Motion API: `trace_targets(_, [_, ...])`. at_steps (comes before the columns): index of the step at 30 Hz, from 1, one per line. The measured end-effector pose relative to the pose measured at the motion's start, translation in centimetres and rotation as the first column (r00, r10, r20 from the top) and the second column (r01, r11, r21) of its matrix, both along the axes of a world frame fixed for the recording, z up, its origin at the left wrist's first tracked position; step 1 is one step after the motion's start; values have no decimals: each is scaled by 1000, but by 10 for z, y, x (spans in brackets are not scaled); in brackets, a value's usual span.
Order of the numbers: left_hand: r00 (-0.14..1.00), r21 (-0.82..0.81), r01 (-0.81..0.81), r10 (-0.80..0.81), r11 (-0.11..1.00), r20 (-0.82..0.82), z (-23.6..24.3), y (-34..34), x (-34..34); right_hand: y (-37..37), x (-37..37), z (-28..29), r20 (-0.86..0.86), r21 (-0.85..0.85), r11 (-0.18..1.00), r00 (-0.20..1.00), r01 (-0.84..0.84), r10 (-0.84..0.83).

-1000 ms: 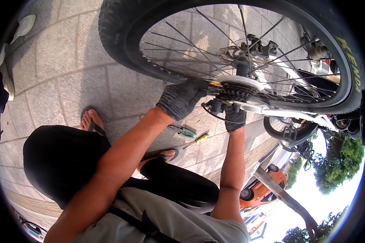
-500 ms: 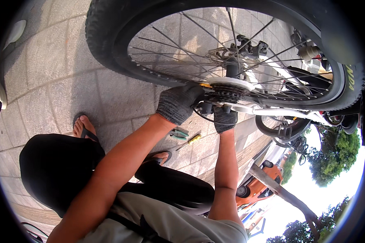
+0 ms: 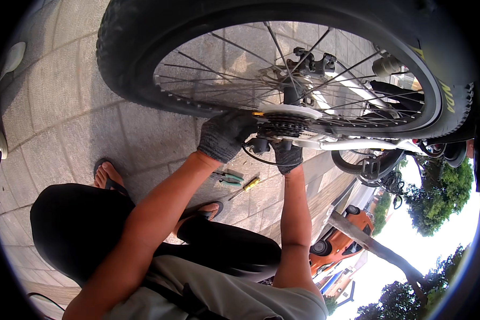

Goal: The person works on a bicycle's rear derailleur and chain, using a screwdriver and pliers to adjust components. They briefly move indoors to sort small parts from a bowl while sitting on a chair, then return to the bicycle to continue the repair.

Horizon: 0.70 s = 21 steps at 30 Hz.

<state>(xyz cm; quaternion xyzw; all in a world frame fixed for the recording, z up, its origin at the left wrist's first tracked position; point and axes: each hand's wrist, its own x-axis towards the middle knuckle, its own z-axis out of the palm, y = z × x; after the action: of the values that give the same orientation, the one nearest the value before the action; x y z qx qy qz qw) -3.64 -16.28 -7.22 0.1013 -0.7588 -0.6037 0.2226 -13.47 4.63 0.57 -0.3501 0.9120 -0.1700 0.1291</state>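
In dark grey knit gloves, both my hands are at the hub of a bicycle wheel with a thick black tyre (image 3: 128, 58). My left hand (image 3: 226, 136) is closed at the left side of the black cassette (image 3: 285, 125), its fingertips beside a small orange piece (image 3: 258, 113); what it grips is hidden. My right hand (image 3: 289, 158) reaches up under the cassette beside the black rear derailleur (image 3: 259, 145), its fingers hidden behind the parts. A thin black cable (image 3: 264, 161) loops between my hands. Above the cassette sits a pale round disc (image 3: 293, 111).
Green-handled pliers (image 3: 231, 179) and a yellow-handled screwdriver (image 3: 252, 184) lie on the paving below my hands. The white frame tube (image 3: 352, 144) runs right from the hub. Sandalled feet (image 3: 109, 176) are at lower left. An orange car (image 3: 341, 240) and a tree trunk (image 3: 378, 248) are beyond.
The view has shifted slightly, so the wheel sits a little further left and lower. Both hands stay at the cassette and derailleur with nearly the same pose.
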Motion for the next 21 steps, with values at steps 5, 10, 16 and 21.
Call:
trace_targets(5, [990,-152,72,-90,986,-112,-13,-4,-5,11,-2,-6,-254,208,965,943,-161,213])
trace_targets(10, [992,34,121,-122,992,25,-3,-8,-8,6,-1,-3,-149,94,990,981,-109,122])
trace_targets(16, [996,159,86,-88,984,3,-7,-3,-7,-5,-1,-1,-77,-8,998,995,-62,61])
trace_targets(21, [999,251,39,-33,967,-26,-6,-3,-2,-9,0,3,-81,53,996,994,-70,74])
